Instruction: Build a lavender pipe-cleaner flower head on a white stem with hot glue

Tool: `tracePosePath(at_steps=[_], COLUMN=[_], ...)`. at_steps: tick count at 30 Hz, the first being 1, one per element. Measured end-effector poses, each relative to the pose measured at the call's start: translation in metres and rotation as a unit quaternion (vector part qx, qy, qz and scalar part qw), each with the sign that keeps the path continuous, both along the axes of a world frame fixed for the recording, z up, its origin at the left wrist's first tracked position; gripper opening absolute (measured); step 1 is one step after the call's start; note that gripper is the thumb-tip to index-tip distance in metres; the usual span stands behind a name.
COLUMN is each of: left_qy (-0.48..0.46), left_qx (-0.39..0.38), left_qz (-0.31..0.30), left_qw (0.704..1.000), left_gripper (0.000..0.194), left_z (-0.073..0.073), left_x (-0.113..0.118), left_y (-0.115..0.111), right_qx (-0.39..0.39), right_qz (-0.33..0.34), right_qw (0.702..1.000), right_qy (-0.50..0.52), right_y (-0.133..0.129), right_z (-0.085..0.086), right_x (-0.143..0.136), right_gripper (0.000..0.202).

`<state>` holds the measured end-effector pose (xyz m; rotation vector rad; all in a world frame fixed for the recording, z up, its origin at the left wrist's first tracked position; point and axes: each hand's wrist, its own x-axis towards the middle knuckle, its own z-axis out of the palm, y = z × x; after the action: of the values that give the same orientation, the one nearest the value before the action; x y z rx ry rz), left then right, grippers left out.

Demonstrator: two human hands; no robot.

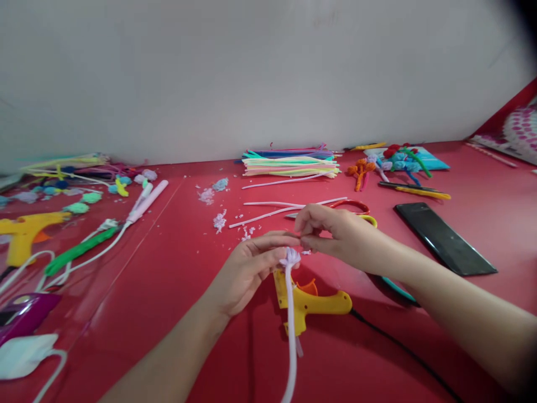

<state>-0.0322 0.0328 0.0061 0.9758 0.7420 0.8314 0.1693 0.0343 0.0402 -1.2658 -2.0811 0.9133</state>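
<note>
My left hand pinches a small lilac pipe-cleaner flower between thumb and fingers. From the flower a long lilac stem hangs toward the bottom of the view. Touching or nearly touching my left fingertips is my right hand, its thumb and fingers closed together; what they pinch, if anything, is too small to make out. Beneath the flower and stem lies a yellow glue gun with an orange trigger and a black cord. Scissors with red and yellow handles lie behind my right hand, partly hidden.
Bundled pipe cleaners lie by the wall, with loose lilac ones and fluff scraps nearer. A black phone and colourful pipe-cleaner pieces are at right. Another glue gun and a pink styling iron are left.
</note>
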Motion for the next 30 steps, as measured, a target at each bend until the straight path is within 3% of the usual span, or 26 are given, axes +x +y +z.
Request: tracePosePath(at_steps=[6,13,16,18,21,25,30], left_qy=[0.009,-0.003,-0.011,-0.017,-0.031,-0.032,-0.04], left_qx=[0.017,-0.005,-0.003,-0.003,-0.004,0.002,-0.01], left_qz=[0.013,0.027,0.028,0.024,0.025,0.018,0.029], left_qw=[1.0,1.0,1.0,1.0,0.999,0.999,0.999], left_gripper=[0.017,0.018,0.019,0.018,0.017,0.018,0.016], left_z=[0.0009,0.0028,0.0039,0.0039,0.0025,0.0009,-0.0001], left_x=[0.0017,0.0017,0.0012,0.0012,0.0012,0.001,0.0021], left_y=[-0.0008,-0.0003,0.0009,0.0013,0.001,-0.0002,-0.0005], right_qx=[0.015,0.016,0.061,0.087,0.069,0.043,0.103], right_qz=[-0.023,-0.04,0.005,0.013,-0.047,-0.079,-0.066], right_qw=[1.0,0.999,0.997,0.995,0.996,0.996,0.991], right_qy=[-0.002,-0.005,-0.04,-0.042,-0.017,0.01,0.045], right_y=[-0.0024,0.0009,0.0032,0.0037,0.0031,0.0016,-0.0046], right_z=[-0.0017,-0.0049,-0.0062,-0.007,-0.0076,-0.0077,-0.0023], right_x=[-0.0014,0.0025,0.005,0.0048,0.0017,-0.003,-0.0038], right_gripper=[0.007,0.015,0.027,0.021,0.005,0.008,0.009])
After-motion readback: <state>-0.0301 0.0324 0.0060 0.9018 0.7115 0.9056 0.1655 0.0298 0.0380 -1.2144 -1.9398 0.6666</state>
